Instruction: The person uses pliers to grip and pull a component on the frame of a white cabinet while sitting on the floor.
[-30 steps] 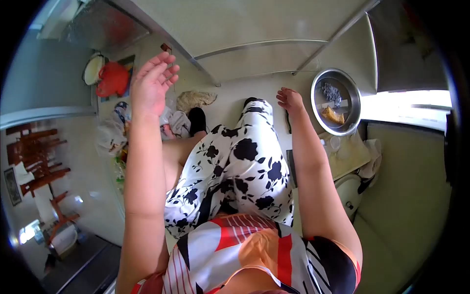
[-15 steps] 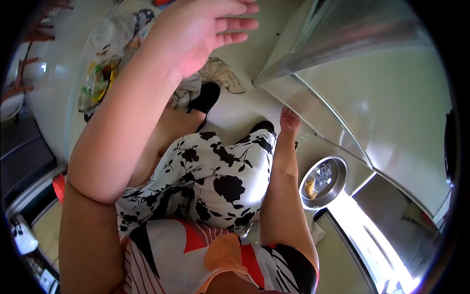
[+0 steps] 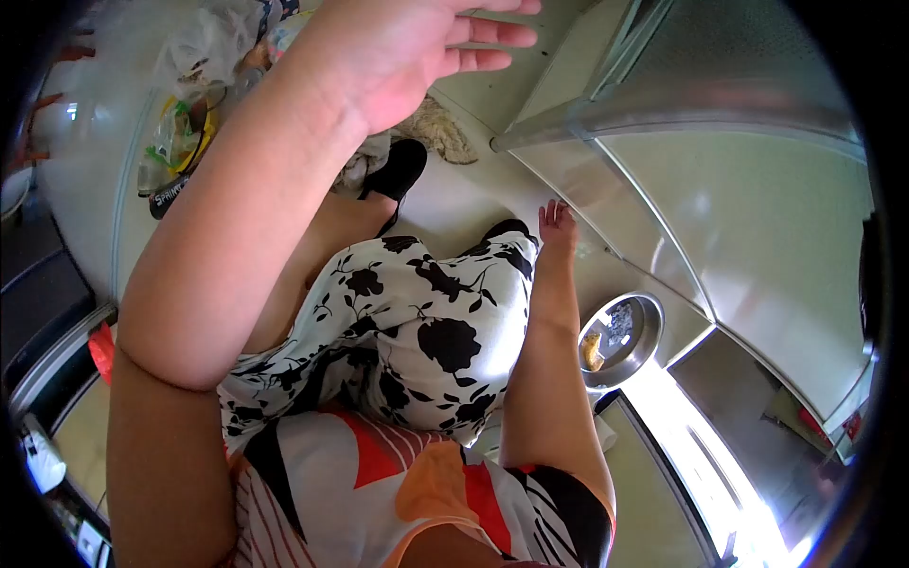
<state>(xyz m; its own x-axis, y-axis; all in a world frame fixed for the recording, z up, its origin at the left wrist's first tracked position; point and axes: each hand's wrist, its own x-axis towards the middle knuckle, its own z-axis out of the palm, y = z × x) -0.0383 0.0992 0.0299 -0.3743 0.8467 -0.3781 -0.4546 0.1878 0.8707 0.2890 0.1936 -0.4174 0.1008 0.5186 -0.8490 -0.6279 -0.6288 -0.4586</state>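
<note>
Cabinet [image 3: 748,218] and steel basin [image 3: 651,333] swung to the right of the view, with both hands seen unladen.
Since a second ago the view has been turned, and the left hand [image 3: 407,71] has been brought up close to the camera; over the last half second only a slight shift is shown. Its visible fingers [image 3: 492,32] are held straight and apart, on nothing. The right hand [image 3: 559,227] is held low, just beside the cabinet's lower edge, its fingers slightly parted; whether the cabinet is touched cannot be told. By the right forearm the basin is seen, apart from that hand, with a grey lump [image 3: 620,324] and a yellowish piece [image 3: 593,351] inside. Neither hand, it is judged, is being used on anything.
</note>
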